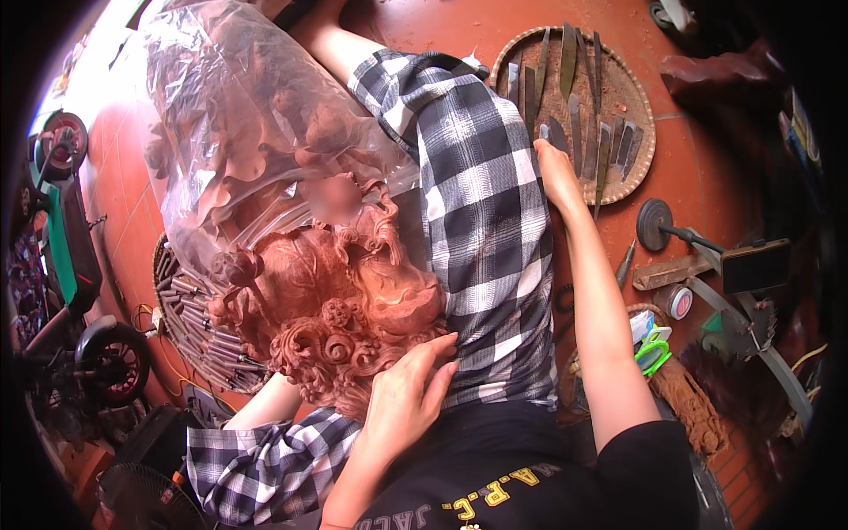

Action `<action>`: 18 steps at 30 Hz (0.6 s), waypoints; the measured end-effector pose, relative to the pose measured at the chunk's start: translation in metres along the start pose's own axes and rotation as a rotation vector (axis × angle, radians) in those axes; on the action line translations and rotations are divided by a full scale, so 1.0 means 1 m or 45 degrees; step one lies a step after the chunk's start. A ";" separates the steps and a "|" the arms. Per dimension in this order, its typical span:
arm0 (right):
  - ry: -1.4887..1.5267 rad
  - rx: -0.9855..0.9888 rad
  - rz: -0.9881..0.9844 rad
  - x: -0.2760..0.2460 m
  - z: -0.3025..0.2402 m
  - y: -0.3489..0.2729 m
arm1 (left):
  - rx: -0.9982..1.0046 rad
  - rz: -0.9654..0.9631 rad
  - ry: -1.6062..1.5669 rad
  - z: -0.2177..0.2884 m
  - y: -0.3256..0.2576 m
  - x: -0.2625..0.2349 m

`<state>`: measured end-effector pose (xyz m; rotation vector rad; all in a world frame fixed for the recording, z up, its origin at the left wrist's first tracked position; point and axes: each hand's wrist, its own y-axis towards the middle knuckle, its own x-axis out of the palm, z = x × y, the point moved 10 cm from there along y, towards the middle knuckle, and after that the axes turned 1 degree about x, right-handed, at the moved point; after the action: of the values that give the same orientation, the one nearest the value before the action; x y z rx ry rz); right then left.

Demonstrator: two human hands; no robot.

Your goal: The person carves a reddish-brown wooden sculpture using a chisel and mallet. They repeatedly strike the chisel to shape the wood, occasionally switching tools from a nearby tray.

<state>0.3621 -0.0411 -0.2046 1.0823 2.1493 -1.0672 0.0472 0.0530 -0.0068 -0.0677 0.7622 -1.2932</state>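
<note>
A reddish-brown wood carving (344, 300) with curls and rounded, flower-like shapes leans on my lap, its far part wrapped in clear plastic (230, 106). My left hand (411, 393) lies at its near edge, fingers stretched out and holding nothing. To the right, my right hand (558, 172) reaches over the rim of a round woven tray (649, 132). Its fingers close at the end of a short flat metal blade (555, 135); the fingertips are partly hidden. Several other flat blades (568, 62) lie in that tray, spread side by side.
A round basket of many slim carving tools (199, 322) stands left of the carving. On the right are a stand with a round base (654, 225), a phone-like device (755, 265), a small round tin (678, 302) and green-rimmed glasses (654, 352). Wheeled machinery (110, 362) stands far left.
</note>
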 end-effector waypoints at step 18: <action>-0.147 -0.233 0.167 0.010 -0.010 0.018 | -0.083 -0.016 -0.022 -0.007 -0.001 0.002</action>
<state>0.3706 -0.0220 -0.2133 1.0344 2.0113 -0.8353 0.0425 0.0535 -0.0125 -0.1360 0.7899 -1.2784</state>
